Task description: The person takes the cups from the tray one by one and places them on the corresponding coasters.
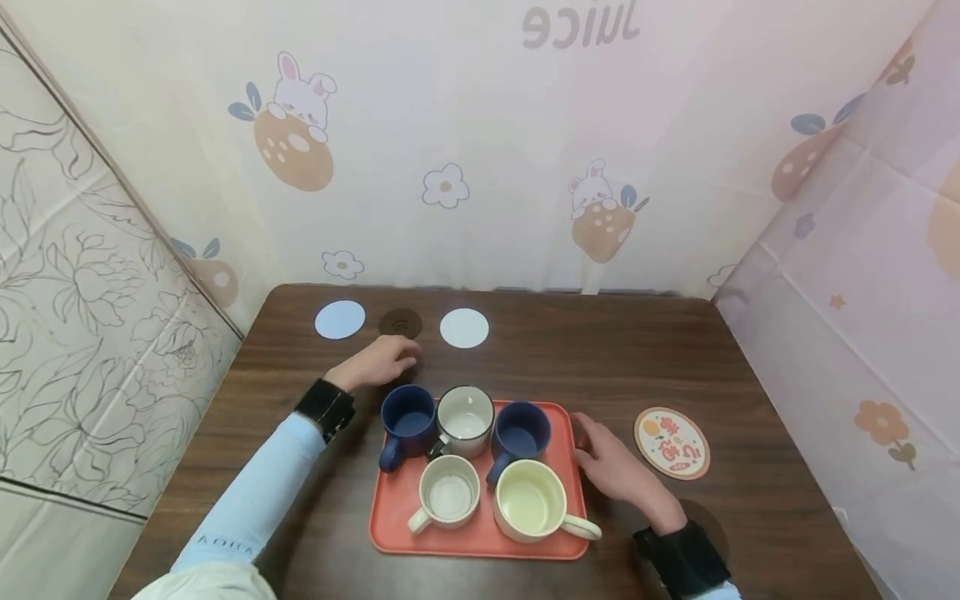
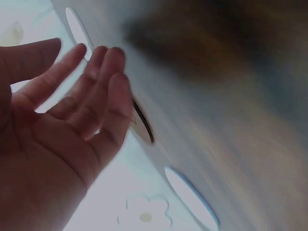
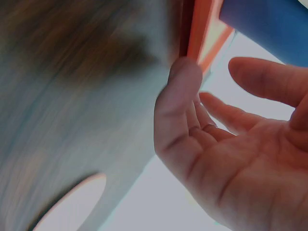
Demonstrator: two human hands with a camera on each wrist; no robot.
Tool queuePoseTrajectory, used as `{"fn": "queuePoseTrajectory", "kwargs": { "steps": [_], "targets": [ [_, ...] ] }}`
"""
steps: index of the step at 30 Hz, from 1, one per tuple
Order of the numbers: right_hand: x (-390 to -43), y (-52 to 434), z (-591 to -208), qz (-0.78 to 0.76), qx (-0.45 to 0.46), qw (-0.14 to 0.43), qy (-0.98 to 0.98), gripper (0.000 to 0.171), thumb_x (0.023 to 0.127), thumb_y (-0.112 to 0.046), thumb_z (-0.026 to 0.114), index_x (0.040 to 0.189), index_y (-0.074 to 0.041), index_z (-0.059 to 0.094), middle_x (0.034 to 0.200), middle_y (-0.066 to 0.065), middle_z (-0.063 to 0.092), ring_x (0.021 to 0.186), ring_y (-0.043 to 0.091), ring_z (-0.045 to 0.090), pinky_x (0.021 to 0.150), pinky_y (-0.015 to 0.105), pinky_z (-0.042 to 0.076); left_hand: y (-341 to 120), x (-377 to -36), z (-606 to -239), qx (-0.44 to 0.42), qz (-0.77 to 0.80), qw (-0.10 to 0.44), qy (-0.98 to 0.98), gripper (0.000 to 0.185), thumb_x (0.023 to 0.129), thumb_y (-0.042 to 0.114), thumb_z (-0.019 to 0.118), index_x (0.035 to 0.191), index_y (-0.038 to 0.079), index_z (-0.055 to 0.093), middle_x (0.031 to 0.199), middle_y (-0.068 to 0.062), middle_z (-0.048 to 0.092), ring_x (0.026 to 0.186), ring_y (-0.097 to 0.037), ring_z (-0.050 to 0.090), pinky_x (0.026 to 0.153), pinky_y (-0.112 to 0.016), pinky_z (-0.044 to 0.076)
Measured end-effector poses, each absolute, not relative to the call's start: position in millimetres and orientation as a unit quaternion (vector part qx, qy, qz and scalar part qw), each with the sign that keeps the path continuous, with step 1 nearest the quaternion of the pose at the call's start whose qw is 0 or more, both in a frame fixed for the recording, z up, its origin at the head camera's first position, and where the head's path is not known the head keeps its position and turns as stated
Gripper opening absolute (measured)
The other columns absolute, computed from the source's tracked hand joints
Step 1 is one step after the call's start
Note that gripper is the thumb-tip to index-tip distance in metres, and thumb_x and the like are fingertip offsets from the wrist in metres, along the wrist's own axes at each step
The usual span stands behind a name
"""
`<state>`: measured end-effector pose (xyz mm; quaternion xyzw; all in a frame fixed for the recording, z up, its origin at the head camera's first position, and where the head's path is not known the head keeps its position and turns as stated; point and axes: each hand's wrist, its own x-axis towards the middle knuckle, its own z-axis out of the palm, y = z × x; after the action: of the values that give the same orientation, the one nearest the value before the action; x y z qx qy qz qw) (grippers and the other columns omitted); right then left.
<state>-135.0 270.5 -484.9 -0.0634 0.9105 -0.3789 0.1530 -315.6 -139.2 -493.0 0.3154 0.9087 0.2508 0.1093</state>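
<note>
Orange tray (image 1: 397, 508) sits near-centre on the wooden table (image 1: 750, 517), carrying five mugs. Right hand (image 1: 615, 467), fingers relaxed and holding nothing, lies at its right edge. Left hand (image 1: 378, 362), likewise slack, rests just near the brown coaster (image 1: 400, 322), beyond the left navy mug (image 1: 407, 421).

– What do we see by our left hand (image 1: 378, 362)?
– A dark brown round coaster (image 1: 400, 323), flat on the counter, just beyond our relaxed fingers.
– And by our right hand (image 1: 615, 467)?
– An orange tray (image 1: 390, 517), level; our fingers rest beside its right edge.
</note>
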Motion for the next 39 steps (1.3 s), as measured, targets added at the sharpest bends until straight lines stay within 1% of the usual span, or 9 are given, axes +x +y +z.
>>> {"fn": "queuePoseTrajectory", "kwargs": {
  "steps": [4, 6, 9, 11, 15, 20, 25, 32, 39],
  "targets": [
    [-121.9, 284.0, -476.0, -0.334, -0.033, 0.116, 0.935, 0.049, 0.101, -0.004, 0.063, 0.147, 0.006, 0.051, 0.103, 0.009, 0.061, 0.081, 0.019, 0.055, 0.068, 0.037, 0.048, -158.6, -285.5, -492.5, 0.26, 0.251, 0.111, 0.926, 0.009, 0.103, 0.008, 0.065, 0.101, 0.005, 0.073, 0.089, -0.006, 0.069, 0.08, -0.022, 0.066, 0.075, -0.042, 0.056],
    [-118.4, 292.5, -474.6, -0.319, -0.022, 0.099, 0.942, 0.047, 0.102, -0.004, 0.063, 0.146, 0.006, 0.052, 0.105, 0.011, 0.062, 0.079, 0.02, 0.055, 0.066, 0.037, 0.047, -164.9, -267.6, -491.5, 0.228, 0.253, 0.119, 0.933, 0.013, 0.103, 0.009, 0.066, 0.091, 0.008, 0.069, 0.078, -0.003, 0.062, 0.069, -0.019, 0.059, 0.065, -0.038, 0.052],
    [-114.8, 305.6, -474.6, -0.29, -0.012, 0.079, 0.954, 0.046, 0.102, -0.006, 0.062, 0.146, 0.007, 0.052, 0.111, 0.019, 0.062, 0.085, 0.027, 0.058, 0.069, 0.043, 0.05, -171.1, -239.1, -490.5, 0.184, 0.26, 0.135, 0.938, 0.017, 0.103, 0.01, 0.065, 0.086, 0.01, 0.067, 0.073, -0.002, 0.057, 0.064, -0.018, 0.054, 0.059, -0.035, 0.048],
    [-113.3, 314.6, -473.8, -0.255, 0.003, 0.076, 0.964, 0.048, 0.103, -0.009, 0.062, 0.147, 0.006, 0.052, 0.12, 0.027, 0.059, 0.097, 0.04, 0.059, 0.077, 0.055, 0.05, -174.1, -221.1, -491.5, 0.159, 0.262, 0.144, 0.941, 0.017, 0.103, 0.01, 0.066, 0.087, 0.009, 0.069, 0.072, -0.002, 0.056, 0.063, -0.018, 0.054, 0.059, -0.034, 0.047],
    [-108.7, 333.3, -475.1, -0.212, 0.066, 0.125, 0.967, 0.057, 0.104, -0.019, 0.061, 0.153, 0.004, 0.043, 0.142, 0.043, 0.034, 0.127, 0.065, 0.032, 0.094, 0.081, 0.026, -177.0, -186.6, -496.7, 0.126, 0.27, 0.169, 0.94, 0.017, 0.103, 0.011, 0.067, 0.086, 0.01, 0.071, 0.072, -0.001, 0.057, 0.063, -0.017, 0.053, 0.058, -0.034, 0.046],
    [-104.6, 350.6, -481.8, -0.23, 0.125, 0.187, 0.947, 0.074, 0.101, -0.026, 0.066, 0.156, 0.004, 0.027, 0.143, 0.051, 0.007, 0.129, 0.073, 0.009, 0.093, 0.086, 0.008, -177.4, -153.9, -502.5, 0.13, 0.285, 0.17, 0.934, 0.019, 0.1, 0.008, 0.068, 0.082, 0.012, 0.069, 0.069, 0.001, 0.055, 0.061, -0.015, 0.052, 0.057, -0.034, 0.043],
    [-104.9, 357.5, -489.7, -0.235, 0.142, 0.2, 0.941, 0.085, 0.1, -0.032, 0.068, 0.156, 0.008, 0.018, 0.14, 0.054, 0.005, 0.127, 0.074, 0.01, 0.095, 0.086, 0.012, -173.5, -139.0, -501.8, 0.132, 0.296, 0.176, 0.93, 0.016, 0.1, 0.012, 0.071, 0.083, 0.012, 0.072, 0.069, 0.004, 0.056, 0.062, -0.015, 0.052, 0.059, -0.034, 0.043],
    [-111.7, 358.3, -497.2, -0.24, 0.134, 0.166, 0.947, 0.074, 0.099, -0.015, 0.064, 0.154, 0.011, 0.022, 0.145, 0.052, 0.003, 0.124, 0.074, 0.01, 0.097, 0.082, 0.019, -165.8, -127.9, -496.6, 0.106, 0.31, 0.214, 0.92, 0.014, 0.101, 0.017, 0.072, 0.088, 0.012, 0.073, 0.067, 0.002, 0.057, 0.059, -0.016, 0.053, 0.056, -0.031, 0.041],
    [-114.9, 358.6, -499.3, -0.235, 0.112, 0.135, 0.956, 0.066, 0.099, -0.012, 0.065, 0.151, 0.012, 0.032, 0.14, 0.054, 0.015, 0.12, 0.071, 0.017, 0.095, 0.079, 0.026, -161.0, -126.5, -499.1, 0.089, 0.304, 0.22, 0.923, 0.016, 0.101, 0.014, 0.071, 0.085, 0.012, 0.07, 0.066, 0.0, 0.056, 0.057, -0.016, 0.053, 0.054, -0.03, 0.04]
  ]
}}
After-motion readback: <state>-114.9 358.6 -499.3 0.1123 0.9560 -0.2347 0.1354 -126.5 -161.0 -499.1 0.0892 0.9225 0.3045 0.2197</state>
